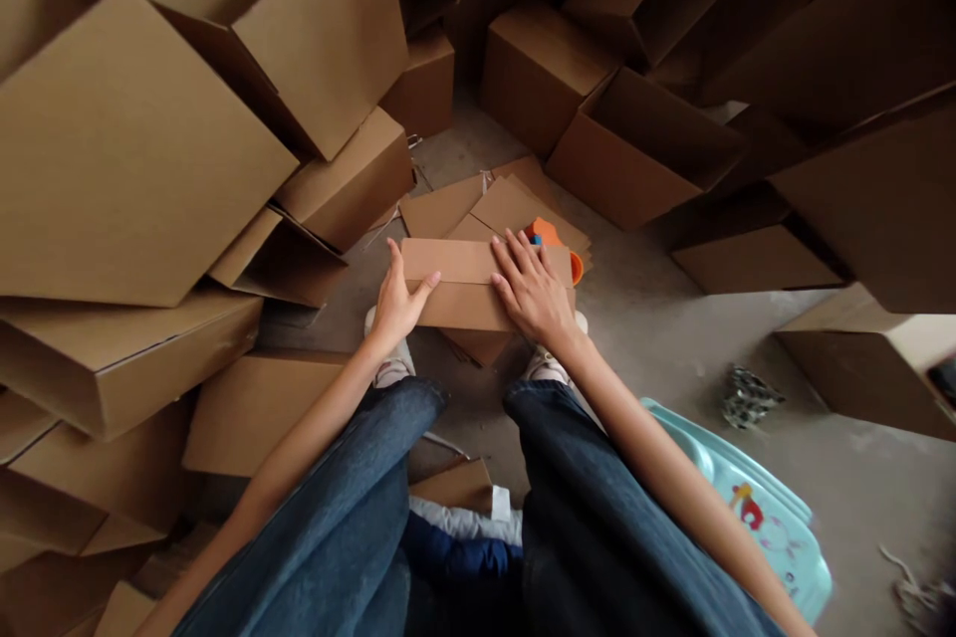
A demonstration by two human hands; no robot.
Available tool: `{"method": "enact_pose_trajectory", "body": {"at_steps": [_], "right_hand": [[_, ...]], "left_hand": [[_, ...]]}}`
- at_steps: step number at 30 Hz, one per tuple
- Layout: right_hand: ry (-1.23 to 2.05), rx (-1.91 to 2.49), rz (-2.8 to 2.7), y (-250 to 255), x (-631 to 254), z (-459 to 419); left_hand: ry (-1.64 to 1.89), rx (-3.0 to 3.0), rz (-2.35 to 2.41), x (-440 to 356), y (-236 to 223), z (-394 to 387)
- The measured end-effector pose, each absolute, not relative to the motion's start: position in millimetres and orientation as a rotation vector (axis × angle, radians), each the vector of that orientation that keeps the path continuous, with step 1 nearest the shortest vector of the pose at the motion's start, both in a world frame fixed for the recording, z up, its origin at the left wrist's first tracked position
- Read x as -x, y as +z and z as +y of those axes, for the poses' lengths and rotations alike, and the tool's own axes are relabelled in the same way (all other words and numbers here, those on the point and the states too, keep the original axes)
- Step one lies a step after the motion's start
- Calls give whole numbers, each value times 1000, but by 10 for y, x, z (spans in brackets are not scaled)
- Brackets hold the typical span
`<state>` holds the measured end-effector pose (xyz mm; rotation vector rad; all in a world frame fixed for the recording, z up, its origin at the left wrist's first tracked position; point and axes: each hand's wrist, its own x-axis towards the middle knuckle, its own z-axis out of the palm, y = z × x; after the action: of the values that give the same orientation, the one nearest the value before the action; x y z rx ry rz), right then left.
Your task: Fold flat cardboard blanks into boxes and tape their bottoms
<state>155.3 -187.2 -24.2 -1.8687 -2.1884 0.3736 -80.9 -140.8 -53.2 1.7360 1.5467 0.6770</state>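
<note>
Between my feet sits a small cardboard box (463,304), its top flaps folded inward so that their edges meet along a seam. At the box's left end is my left hand (401,297), thumb on the top and fingers stretched along the side. My right hand (532,289) lies flat with spread fingers on the right part of the top. Under and behind the box are several flattened cardboard sheets (448,209). An orange tape dispenser (545,232) lies just beyond my right fingers, partly hidden by the hand and box.
Large open cartons (126,149) are piled on the left. More boxes (634,149) stand at the back and right. A turquoise plastic lid or stool (777,518) with a cartoon print is by my right leg. A crumpled patterned wrapper (749,396) lies on the concrete floor (642,338).
</note>
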Motion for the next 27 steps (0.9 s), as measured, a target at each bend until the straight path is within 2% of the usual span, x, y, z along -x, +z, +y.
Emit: {"method": "enact_pose_trajectory", "body": {"at_steps": [14, 27], "right_hand": [[377, 1911, -2032, -261, -1532, -1603], [340, 1781, -2270, -337, -1629, -1491]], "left_hand": [[491, -1747, 1556, 642, -388, -1328], [670, -1920, 1565, 590, -390, -1438]]}}
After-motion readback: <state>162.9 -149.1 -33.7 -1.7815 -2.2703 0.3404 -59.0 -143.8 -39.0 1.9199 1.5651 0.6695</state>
